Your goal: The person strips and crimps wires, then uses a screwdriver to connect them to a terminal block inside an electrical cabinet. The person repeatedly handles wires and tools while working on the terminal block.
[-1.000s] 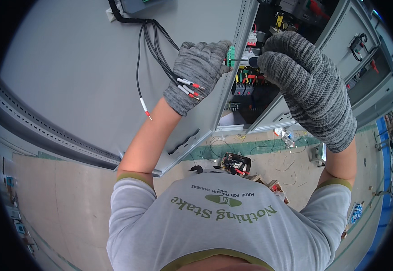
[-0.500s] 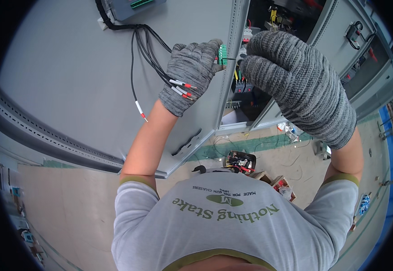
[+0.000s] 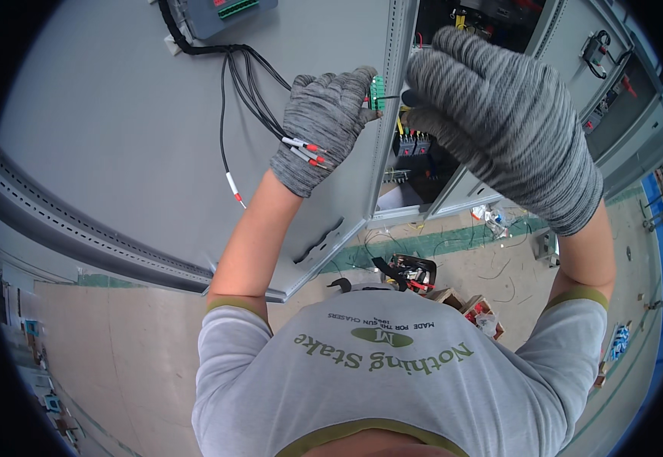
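Both of my hands wear grey knitted gloves. My left hand is closed on a small green terminal block, gripping it between fingertips and thumb in front of the cabinet door. From the right, my right hand holds a screwdriver by its dark handle. Its thin shaft meets the block; the tip's exact seat is too small to tell. Black wires come down to my left hand, and several ends with white sleeves and red ferrules lie over its wrist. One loose wire end dangles beside the forearm.
A grey cabinet door fills the left, with a grey device at its top. Past its perforated edge, the open cabinet holds wired components. Below on the floor are a tool box, wooden boxes and wire scraps.
My right hand has rotated around the screwdriver handle, its fingers shifting up and opening slightly away from the thumb. My left hand and the terminal block have hardly moved.
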Tool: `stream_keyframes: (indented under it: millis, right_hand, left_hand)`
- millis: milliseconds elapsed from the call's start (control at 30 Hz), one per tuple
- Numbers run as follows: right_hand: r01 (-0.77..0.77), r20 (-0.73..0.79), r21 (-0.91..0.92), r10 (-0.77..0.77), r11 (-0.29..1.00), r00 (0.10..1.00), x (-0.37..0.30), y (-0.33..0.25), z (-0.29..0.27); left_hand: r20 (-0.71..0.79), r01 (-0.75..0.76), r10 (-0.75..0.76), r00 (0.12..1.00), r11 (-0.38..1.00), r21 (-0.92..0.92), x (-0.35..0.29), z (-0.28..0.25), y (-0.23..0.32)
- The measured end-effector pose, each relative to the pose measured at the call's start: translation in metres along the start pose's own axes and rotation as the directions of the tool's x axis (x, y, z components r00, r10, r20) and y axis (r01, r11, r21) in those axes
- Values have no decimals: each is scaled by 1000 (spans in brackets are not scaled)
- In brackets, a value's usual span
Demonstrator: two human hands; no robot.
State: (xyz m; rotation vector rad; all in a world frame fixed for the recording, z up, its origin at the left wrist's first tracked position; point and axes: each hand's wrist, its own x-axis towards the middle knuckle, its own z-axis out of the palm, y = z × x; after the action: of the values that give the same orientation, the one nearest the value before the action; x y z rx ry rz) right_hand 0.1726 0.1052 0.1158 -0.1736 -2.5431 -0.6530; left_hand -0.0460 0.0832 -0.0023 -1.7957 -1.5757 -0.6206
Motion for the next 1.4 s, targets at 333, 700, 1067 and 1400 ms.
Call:
stream_keyframes:
  millis: [333, 700, 1067, 1400]
  right_hand:
    - [41, -140, 55, -33, 998, 990, 2, 4, 4]
    - [-78, 35, 36, 77, 996, 996, -2, -5, 1]
    - [7, -76, 137, 3, 991, 997, -1, -3, 0]
    - [-90, 54, -102, 96, 991, 994, -9, -9, 1]
  left_hand:
    - [-9, 9, -9, 1000, 999, -46, 2, 0, 0]
    - [-49, -5, 3, 999, 1000, -23, -1, 4, -4]
    - [-38, 28, -32, 999, 994, -108, 4, 3, -5]
    - [-32, 20, -22, 999, 997, -74, 3, 3, -3]
